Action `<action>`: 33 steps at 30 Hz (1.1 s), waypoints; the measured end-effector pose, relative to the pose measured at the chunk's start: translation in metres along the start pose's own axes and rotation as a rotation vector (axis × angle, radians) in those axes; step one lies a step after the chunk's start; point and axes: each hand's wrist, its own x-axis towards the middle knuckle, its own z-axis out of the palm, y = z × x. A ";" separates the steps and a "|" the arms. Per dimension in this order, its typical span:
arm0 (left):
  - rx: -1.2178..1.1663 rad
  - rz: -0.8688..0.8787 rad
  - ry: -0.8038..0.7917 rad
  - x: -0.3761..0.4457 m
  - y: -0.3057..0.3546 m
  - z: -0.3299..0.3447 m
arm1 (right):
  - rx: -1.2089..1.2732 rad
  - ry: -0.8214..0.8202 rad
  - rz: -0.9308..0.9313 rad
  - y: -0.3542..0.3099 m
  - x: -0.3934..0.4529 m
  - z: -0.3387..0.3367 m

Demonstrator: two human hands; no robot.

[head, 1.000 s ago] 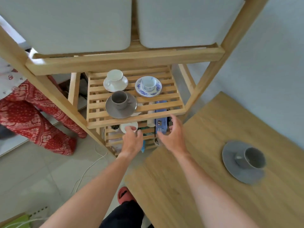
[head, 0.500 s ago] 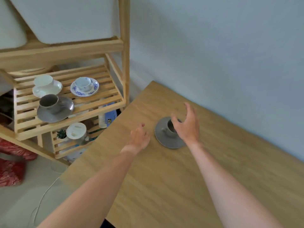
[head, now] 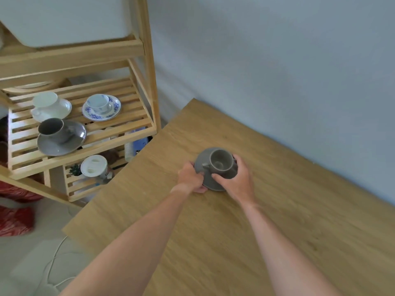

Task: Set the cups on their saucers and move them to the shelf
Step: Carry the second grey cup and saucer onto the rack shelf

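A grey cup [head: 221,163] stands on a grey saucer [head: 202,162] on the wooden table [head: 213,242]. My left hand [head: 190,177] grips the saucer's left rim. My right hand [head: 237,180] wraps the cup and the saucer's right side from the front. On the slatted wooden shelf [head: 132,122] to the left stand three sets: a white cup on a white saucer [head: 50,105], a blue-patterned cup on its saucer [head: 101,107], and a dark grey cup on a grey saucer [head: 59,135].
The shelf's upright post [head: 149,71] rises beside the table's far left corner. A lower shelf holds a white lidded jar [head: 94,166] and a blue box [head: 140,142]. Red patterned cloth [head: 15,218] lies on the floor at left. A grey wall [head: 277,60] runs behind the table.
My view swung from the shelf to the table. Both hands moved from the shelf front to the grey cup and saucer and closed on them.
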 end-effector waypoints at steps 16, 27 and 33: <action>-0.205 0.002 0.030 0.019 0.004 -0.099 | 0.120 -0.013 -0.117 -0.076 0.027 0.084; -0.404 0.003 0.277 0.075 -0.005 -0.241 | 0.117 -0.207 -0.310 -0.188 0.077 0.213; -0.395 -0.059 0.335 0.112 -0.022 -0.277 | 0.060 -0.272 -0.328 -0.206 0.097 0.267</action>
